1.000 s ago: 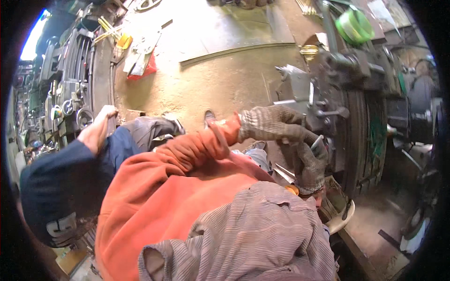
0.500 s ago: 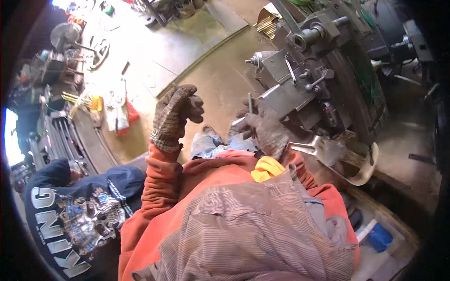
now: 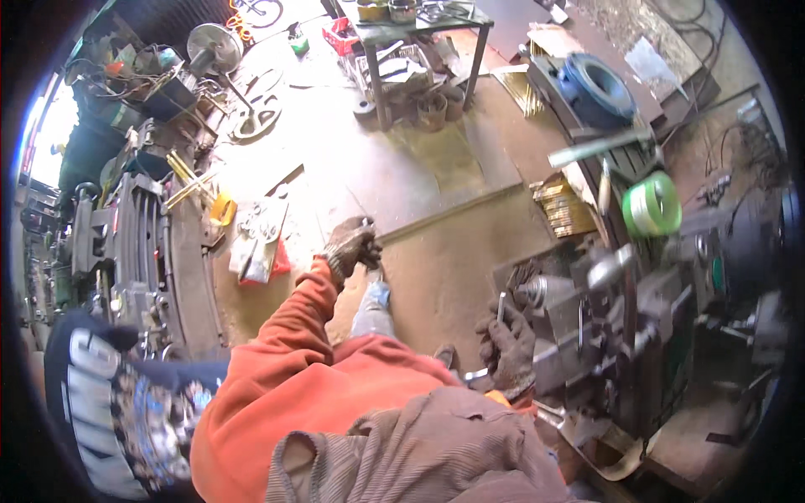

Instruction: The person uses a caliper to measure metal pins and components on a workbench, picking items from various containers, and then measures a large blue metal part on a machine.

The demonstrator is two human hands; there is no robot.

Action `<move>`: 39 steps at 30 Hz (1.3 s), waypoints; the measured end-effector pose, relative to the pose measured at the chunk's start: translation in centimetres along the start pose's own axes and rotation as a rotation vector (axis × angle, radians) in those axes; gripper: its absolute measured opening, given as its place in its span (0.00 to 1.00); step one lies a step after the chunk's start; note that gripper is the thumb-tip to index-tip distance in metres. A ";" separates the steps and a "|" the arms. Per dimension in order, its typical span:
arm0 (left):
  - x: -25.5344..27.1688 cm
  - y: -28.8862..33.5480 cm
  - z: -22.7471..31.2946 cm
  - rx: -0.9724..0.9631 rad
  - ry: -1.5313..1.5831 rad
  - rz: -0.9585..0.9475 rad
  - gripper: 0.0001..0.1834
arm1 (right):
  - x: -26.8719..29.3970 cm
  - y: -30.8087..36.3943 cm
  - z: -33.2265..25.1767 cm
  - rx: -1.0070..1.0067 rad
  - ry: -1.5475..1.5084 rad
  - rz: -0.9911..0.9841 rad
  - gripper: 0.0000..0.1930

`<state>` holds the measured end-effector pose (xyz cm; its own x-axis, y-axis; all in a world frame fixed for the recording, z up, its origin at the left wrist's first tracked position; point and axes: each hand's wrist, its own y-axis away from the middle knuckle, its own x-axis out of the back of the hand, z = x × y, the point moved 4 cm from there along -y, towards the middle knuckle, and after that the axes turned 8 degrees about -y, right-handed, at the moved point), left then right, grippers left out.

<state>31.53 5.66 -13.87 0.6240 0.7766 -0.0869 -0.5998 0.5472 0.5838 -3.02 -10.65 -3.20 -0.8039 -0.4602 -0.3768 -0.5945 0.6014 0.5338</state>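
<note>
My left hand (image 3: 352,245), in a dark knitted work glove, is held out over the floor with its fingers curled closed. A small pale tip shows at the top of the fist; what it belongs to is hidden. My right hand (image 3: 510,345), also gloved, is closed around a short metal rod (image 3: 501,307) that sticks up between thumb and fingers. That hand is beside a grey metalworking machine (image 3: 579,335) with levers and a spindle. A shiny metal bar (image 3: 476,375) shows just left of the right wrist.
A person in a dark printed shirt (image 3: 126,402) is close at my left, near a long machine bed (image 3: 138,251). Ahead stands a metal table (image 3: 419,32) with tins. Right of it are a blue ring-shaped casting (image 3: 595,90), a green tub (image 3: 651,205) and stacked brass-coloured rods (image 3: 560,205).
My view has swung up and right, showing the table and blue casting. The left arm is stretched farther forward. My right hand still holds the rod, now beside the machine.
</note>
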 end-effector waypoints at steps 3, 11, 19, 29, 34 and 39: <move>6.2 -5.6 0.7 0.064 0.184 0.177 0.22 | -5.5 -4.8 0.6 -0.038 -0.093 0.064 0.15; 18.6 -14.6 9.7 0.047 0.120 0.229 0.22 | -19.6 -17.1 -3.4 -0.095 -0.096 0.046 0.12; 24.6 -20.6 13.8 0.118 0.061 0.187 0.22 | -28.8 -30.4 -5.8 -0.065 0.064 -0.007 0.12; 33.5 -27.9 20.3 0.316 -0.079 0.409 0.16 | -45.2 -57.2 -13.3 -0.155 0.158 -0.228 0.12; 35.5 -32.1 26.3 0.319 0.067 0.551 0.19 | -50.8 -68.3 -20.0 -0.057 0.068 -0.309 0.12; 36.2 -39.6 35.1 0.354 -0.031 0.551 0.19 | -53.7 -74.1 -26.8 0.036 0.180 -0.246 0.15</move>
<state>95.38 1.14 -11.82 0.2896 0.9015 0.3215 -0.6379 -0.0686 0.7670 84.72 -48.03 -2.21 -0.6214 -0.7012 -0.3494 -0.7737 0.4790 0.4148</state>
